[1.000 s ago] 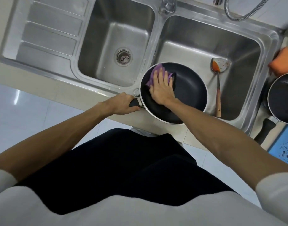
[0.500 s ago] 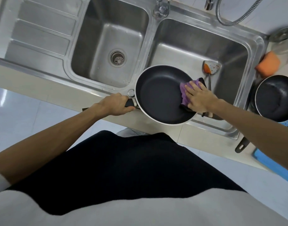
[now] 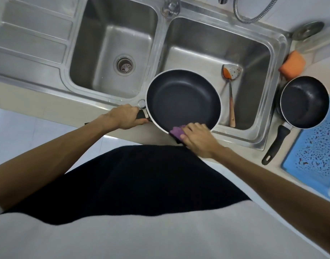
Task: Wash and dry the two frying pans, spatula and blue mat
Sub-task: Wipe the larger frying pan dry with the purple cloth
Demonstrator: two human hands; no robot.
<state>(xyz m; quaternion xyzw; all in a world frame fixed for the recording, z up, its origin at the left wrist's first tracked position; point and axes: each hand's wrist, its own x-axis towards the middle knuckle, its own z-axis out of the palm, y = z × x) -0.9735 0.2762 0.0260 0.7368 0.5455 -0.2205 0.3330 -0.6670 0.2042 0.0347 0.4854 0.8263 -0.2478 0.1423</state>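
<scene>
Head view: left hand point(image 3: 123, 117) grips the frying pan point(image 3: 182, 100) handle; right hand point(image 3: 196, 139) pinches purple cloth point(image 3: 176, 130) on its near rim.

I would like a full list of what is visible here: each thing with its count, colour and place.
large pan: one, black with a pale rim, held over the near edge of the right basin
small pan: one, black, on the counter right of the sink, its edge over the mat
spatula: one, metal with an orange stain, lying in the right basin
mat: one, blue, speckled, counter at far right
cloth: one, purple, at the large pan's near rim
sponge: one, orange, counter behind the small pan
sink: one, steel, two basins and a drainboard
hose: one, metal, behind the right basin
left hand: grips the large pan's handle
right hand: holds the cloth on the rim
</scene>
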